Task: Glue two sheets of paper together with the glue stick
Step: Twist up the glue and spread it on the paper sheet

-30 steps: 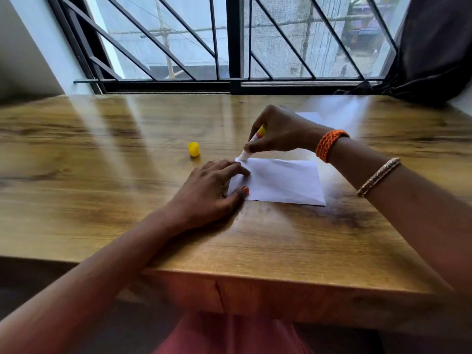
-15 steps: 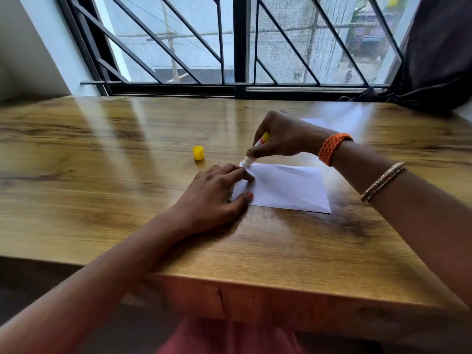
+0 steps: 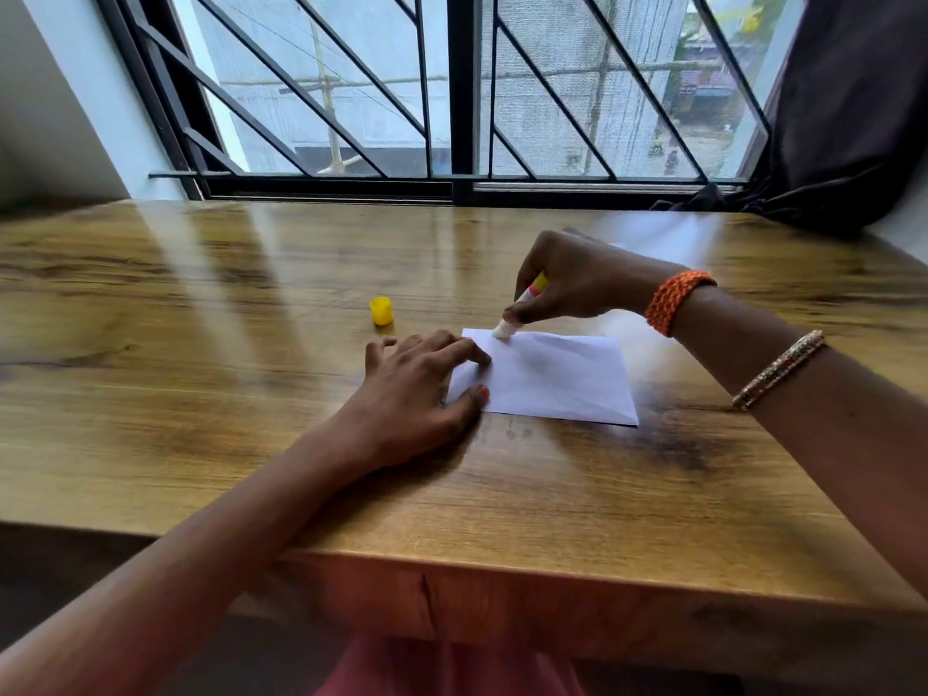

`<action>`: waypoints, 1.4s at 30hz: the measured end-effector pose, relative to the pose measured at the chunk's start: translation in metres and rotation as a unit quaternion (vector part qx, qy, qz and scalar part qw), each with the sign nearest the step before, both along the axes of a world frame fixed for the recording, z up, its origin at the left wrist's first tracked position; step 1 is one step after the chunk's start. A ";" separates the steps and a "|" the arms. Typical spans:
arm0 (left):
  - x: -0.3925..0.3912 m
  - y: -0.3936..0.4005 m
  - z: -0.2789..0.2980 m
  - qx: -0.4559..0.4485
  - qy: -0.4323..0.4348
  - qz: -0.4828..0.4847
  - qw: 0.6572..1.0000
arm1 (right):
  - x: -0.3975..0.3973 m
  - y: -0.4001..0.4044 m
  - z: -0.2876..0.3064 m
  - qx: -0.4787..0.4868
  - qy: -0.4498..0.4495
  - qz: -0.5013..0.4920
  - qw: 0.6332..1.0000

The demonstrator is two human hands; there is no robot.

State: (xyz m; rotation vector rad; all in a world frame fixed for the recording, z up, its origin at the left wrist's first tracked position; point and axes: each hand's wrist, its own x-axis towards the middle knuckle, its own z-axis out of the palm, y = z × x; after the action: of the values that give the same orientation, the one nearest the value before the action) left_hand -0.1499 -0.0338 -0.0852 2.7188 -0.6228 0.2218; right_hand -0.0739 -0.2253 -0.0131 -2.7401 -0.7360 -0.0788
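Observation:
A white sheet of paper [image 3: 552,376] lies flat on the wooden table [image 3: 201,394]. My left hand [image 3: 422,389] rests on the sheet's left edge, fingers spread and pressing it down. My right hand [image 3: 577,283] grips the glue stick [image 3: 522,306], white with a yellow end, tilted with its tip touching the sheet's far left corner. A second white sheet [image 3: 620,246] shows only as a sliver behind my right hand. The yellow cap [image 3: 381,311] stands on the table, left of the sheet.
A barred window [image 3: 452,92] runs along the table's far edge. A dark cloth [image 3: 853,118] hangs at the far right corner. The table's near edge [image 3: 552,570] lies close to my body.
The glue stick's tip has shifted a little to the right along the sheet's far edge. The camera has tipped slightly upward. My left hand stays pressed on the paper.

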 end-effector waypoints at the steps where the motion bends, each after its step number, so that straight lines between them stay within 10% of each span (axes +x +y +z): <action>1: 0.000 -0.001 0.000 -0.002 0.001 0.002 1.000 | -0.001 -0.003 0.000 -0.001 0.000 -0.002 1.000; 32: 0.001 -0.026 0.012 0.097 -0.027 0.031 0.994 | -0.031 -0.082 -0.004 0.008 0.007 -0.132 0.991; 42: 0.015 -0.077 0.018 0.009 -0.026 -0.149 0.988 | -0.037 -0.087 -0.006 0.033 -0.008 -0.150 0.988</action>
State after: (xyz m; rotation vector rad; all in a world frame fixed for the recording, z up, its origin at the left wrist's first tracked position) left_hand -0.1352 -0.1110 -0.0675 2.6004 -1.0386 0.2109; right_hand -0.1113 -0.3122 -0.0192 -2.7661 -0.3138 -0.1863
